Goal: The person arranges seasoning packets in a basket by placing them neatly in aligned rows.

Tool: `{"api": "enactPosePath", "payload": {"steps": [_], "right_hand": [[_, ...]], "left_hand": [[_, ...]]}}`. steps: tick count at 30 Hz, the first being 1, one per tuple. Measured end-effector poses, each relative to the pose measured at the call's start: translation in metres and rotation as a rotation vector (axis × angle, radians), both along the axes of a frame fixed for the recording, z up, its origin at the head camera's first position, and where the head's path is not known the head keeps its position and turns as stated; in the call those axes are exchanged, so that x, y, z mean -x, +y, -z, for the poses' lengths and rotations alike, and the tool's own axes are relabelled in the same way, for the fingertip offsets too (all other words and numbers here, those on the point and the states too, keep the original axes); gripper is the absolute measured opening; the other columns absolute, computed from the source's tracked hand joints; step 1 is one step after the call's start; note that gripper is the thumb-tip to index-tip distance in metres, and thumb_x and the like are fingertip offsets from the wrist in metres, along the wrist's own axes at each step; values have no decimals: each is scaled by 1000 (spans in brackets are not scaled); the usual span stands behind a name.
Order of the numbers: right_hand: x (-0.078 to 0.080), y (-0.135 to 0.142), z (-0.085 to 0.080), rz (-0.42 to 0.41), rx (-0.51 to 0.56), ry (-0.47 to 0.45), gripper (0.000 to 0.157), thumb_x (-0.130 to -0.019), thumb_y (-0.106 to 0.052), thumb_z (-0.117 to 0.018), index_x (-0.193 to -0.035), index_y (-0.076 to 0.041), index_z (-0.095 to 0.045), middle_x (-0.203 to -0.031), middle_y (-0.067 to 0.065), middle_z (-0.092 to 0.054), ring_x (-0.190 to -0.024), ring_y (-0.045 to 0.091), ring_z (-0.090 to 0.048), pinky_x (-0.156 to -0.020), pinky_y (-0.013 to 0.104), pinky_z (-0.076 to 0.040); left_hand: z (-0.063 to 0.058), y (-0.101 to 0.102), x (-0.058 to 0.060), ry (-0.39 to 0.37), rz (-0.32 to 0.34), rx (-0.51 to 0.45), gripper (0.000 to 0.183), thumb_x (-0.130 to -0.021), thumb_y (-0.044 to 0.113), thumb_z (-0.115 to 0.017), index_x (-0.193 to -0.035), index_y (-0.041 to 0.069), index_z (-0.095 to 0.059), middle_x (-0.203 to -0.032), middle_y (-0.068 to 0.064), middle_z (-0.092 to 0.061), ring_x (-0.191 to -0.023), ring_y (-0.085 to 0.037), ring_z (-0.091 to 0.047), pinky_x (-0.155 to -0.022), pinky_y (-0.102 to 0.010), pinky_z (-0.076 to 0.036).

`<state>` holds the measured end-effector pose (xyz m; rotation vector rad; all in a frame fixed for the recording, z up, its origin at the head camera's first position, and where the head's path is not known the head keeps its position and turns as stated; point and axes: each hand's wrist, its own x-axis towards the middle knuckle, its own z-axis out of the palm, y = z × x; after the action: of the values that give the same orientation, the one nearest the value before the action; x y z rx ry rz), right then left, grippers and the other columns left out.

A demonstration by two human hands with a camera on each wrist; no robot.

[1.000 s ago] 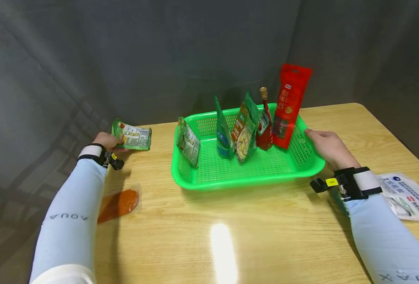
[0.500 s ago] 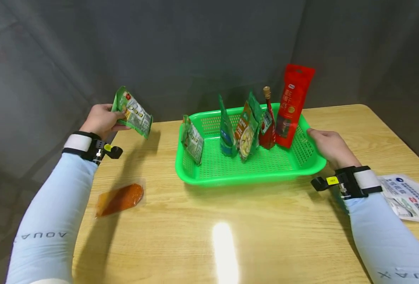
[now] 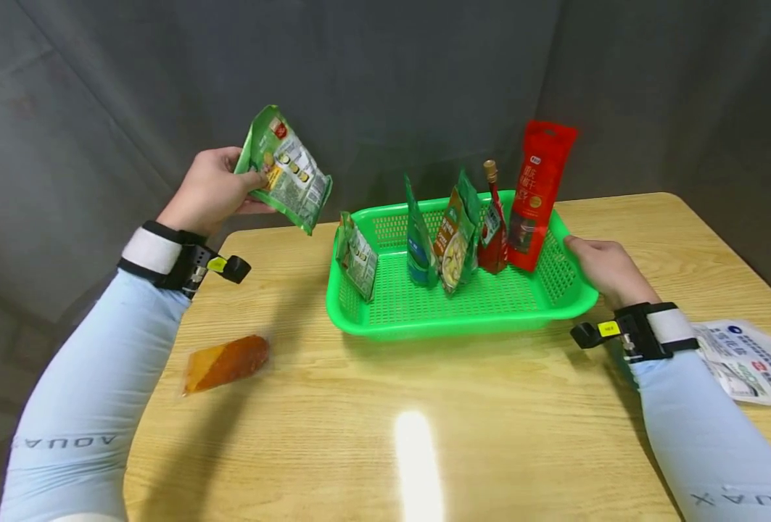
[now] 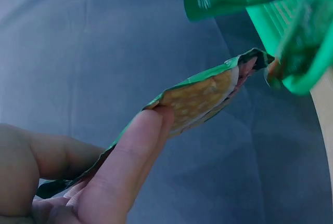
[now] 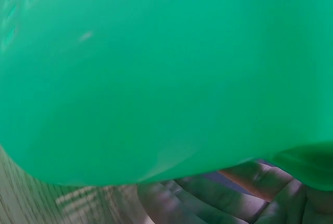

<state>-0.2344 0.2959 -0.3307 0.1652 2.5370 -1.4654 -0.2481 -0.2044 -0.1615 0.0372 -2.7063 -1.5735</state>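
My left hand pinches a green snack packet between thumb and fingers, raised above the table's back-left edge. In the left wrist view the packet appears nearly edge-on, the fingers on both of its faces. At the right end of a green plastic basket, my right hand grips the rim. Its fingers show below the basket wall in the right wrist view. Inside the basket stand a similar green packet, several green pouches, a red bottle and a tall red packet.
An orange-red sealed pouch lies on the wooden table at the left. A white printed package lies beside my right forearm, which partly covers it. A dark grey curtain hangs behind the table.
My left hand has lifted the green packet up from the table and moved it to the right, toward the basket. My right hand stays at the basket's rim.
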Motion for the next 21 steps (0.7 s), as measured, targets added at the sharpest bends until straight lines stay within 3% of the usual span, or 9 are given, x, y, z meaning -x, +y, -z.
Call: {"api": "enactPosePath", "payload": {"steps": [3,5,7,10,12,16,19,21], "right_hand": [[1,-2,1,2,6,-7,92,-96,-69,-28,-156,1,-21,-154,32,-25,-118,34,-49,-94,45,-46],[2,-4,1,3,9,-13,93,-95,-69,-28,-156,0,-19,-157,31,-17,-133,44,-33,-105,56,-35],[3,-5,1,4,17,-18,93,-95,-70,-29,-156,0,-18,-159,30,-12,-140,48,-22,-110,62,-25],[4,-6,1,2,13,-18,93,-95,-70,-29,-156,0,-17,-159,29,-9,-142,50,-15,-110,65,-20],[5,-6,1,0,12,-14,93,-95,-70,-29,-156,0,-18,-159,30,-11,-141,49,-19,-110,64,-22],[7,-7,2,-2,-34,18,91,-96,-68,-28,-154,3,-27,-145,32,-35,-112,35,-51,-92,46,-46],[8,-9,1,-1,-70,36,90,-97,-67,-28,-152,4,-32,-131,27,-44,-90,20,-54,-74,31,-46],[8,-9,1,-3,-71,32,90,-97,-67,-28,-152,4,-31,-133,28,-43,-90,18,-53,-74,29,-45]], "left_hand": [[-3,11,-2,17,22,-14,39,-100,7,-55,-137,-4,-48,-119,-22,-56,-83,-17,-71,-71,-33,-58],[-3,18,-2,21,42,-36,38,-100,6,-55,-135,-4,-48,-119,-23,-56,-84,-18,-71,-72,-33,-58],[-1,24,-2,20,66,-53,36,-100,6,-54,-134,-5,-48,-118,-23,-57,-85,-19,-71,-73,-34,-58],[3,32,0,16,103,-56,34,-100,5,-53,-133,-5,-49,-116,-22,-57,-84,-19,-71,-75,-35,-58],[6,37,2,8,127,-53,34,-101,5,-52,-133,-5,-49,-116,-23,-57,-84,-20,-71,-77,-37,-58],[15,48,8,-22,150,-34,33,-101,6,-52,-132,-5,-49,-118,-23,-56,-87,-22,-70,-77,-36,-58],[22,56,12,-42,157,-16,31,-101,6,-52,-131,-4,-51,-119,-23,-57,-92,-26,-69,-75,-35,-58],[26,61,14,-49,166,-2,30,-101,4,-52,-129,-4,-52,-119,-23,-58,-95,-30,-68,-76,-36,-58]]}}
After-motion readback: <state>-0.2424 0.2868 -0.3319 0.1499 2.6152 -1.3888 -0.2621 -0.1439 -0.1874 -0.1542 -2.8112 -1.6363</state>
